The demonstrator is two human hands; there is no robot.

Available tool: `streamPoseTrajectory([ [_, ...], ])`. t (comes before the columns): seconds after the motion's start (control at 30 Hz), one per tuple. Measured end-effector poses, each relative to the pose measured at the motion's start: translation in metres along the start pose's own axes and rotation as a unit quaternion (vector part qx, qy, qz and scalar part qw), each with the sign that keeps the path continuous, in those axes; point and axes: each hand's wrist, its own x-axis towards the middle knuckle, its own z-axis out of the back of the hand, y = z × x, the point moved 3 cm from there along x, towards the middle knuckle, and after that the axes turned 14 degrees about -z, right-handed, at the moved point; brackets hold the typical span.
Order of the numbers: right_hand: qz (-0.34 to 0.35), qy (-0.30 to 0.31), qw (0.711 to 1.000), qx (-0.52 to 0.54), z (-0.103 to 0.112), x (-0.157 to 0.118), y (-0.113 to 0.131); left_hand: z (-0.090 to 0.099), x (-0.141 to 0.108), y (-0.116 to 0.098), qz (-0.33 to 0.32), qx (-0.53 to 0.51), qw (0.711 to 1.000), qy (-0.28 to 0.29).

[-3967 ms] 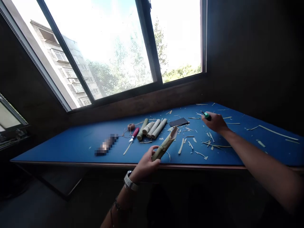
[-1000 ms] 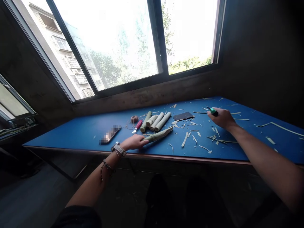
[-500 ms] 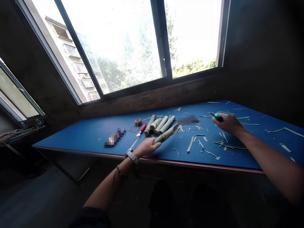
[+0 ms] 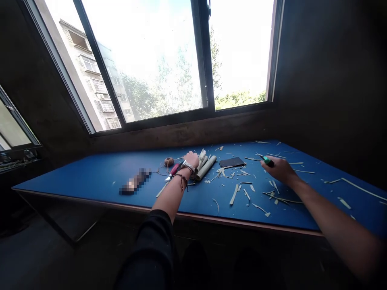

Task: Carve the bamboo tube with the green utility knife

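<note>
My left hand (image 4: 191, 158) is closed over the group of bamboo pieces (image 4: 207, 167), around a bamboo piece (image 4: 202, 154) whose pale, jagged end shows past the knuckles. The hand and wrist hide much of the group. In my right hand (image 4: 281, 169) is a small carving knife (image 4: 267, 161) with a green and black handle, its blade pointing left above the table. Beside my left wrist lies a red-handled knife (image 4: 174, 169) with a pale tip. A ball of brown twine (image 4: 169, 162) sits just behind that knife.
The blue table (image 4: 90, 177) stretches below a window (image 4: 151, 80). A dark flat rectangular thing (image 4: 232, 162) lies between my hands. Bamboo shavings and strips (image 4: 234, 194) are scattered across the right half. A blurred-out object (image 4: 135, 181) rests on the left.
My left hand has moved away from the front edge to the bamboo group, taking its bamboo piece along. My right hand still holds the knife. The view has shifted slightly.
</note>
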Motion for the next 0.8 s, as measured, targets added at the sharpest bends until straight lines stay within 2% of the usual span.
streamPoseTrajectory([
  [0.13,0.001,0.009,1.000,0.006,0.000,0.001,0.001,0.000,-0.006,-0.023,-0.078,0.035,0.996,-0.006],
  [0.27,-0.008,0.023,1.000,0.008,0.000,0.000,0.001,-0.011,-0.017,-0.051,-0.166,0.063,0.984,0.019],
  [0.4,-0.017,0.020,1.000,0.008,0.002,-0.001,0.002,-0.023,-0.019,-0.058,-0.152,0.084,0.984,0.029],
  [0.57,-0.011,0.014,1.000,0.010,0.004,-0.002,0.003,-0.027,-0.016,-0.046,-0.105,0.067,0.991,0.038],
  [0.67,-0.006,0.015,1.000,0.012,0.003,-0.001,0.002,-0.028,-0.022,-0.043,-0.096,0.028,0.993,0.069],
  [0.8,-0.008,0.023,1.000,0.007,0.001,-0.001,0.001,-0.025,-0.039,-0.050,-0.114,-0.045,0.984,0.132],
])
